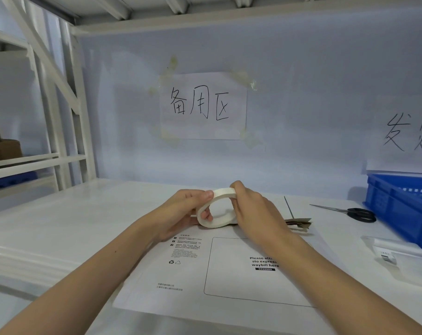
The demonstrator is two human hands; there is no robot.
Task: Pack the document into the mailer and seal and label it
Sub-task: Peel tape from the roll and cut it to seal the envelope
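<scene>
While the head view looked down on a white table [48, 228], both hands met at mid-frame around a roll of white tape [216, 209] held just above the far edge of the mailer [193, 281]. The left hand [181, 211] gripped the roll from the left, thumb on the outer face and a fingertip showing through the core; the right hand [251, 209] curled over its right side, fingers on the rim as if feeling for the loose end, though no free end could be made out. The mailer lay flat in the lower centre of the frame, printed side up, its waybill box facing the person; whether the document was already inside could not be told. It looked light, thin and fairly stiff, likely to slide on the smooth table, so it would best be pinned with a flat palm or taken by an edge. The roll seemed light and rigid, safest held through its core. Brown card scraps [299, 223] lay just beyond the right wrist. At the right edge, scissors [357, 212] lay beside a blue crate [398, 204], and below them sat a small clear bag with a barcode label [396, 250], which I judged to be the label still unapplied. A handwritten sign [202, 105] hung on the wall at upper centre.
</scene>
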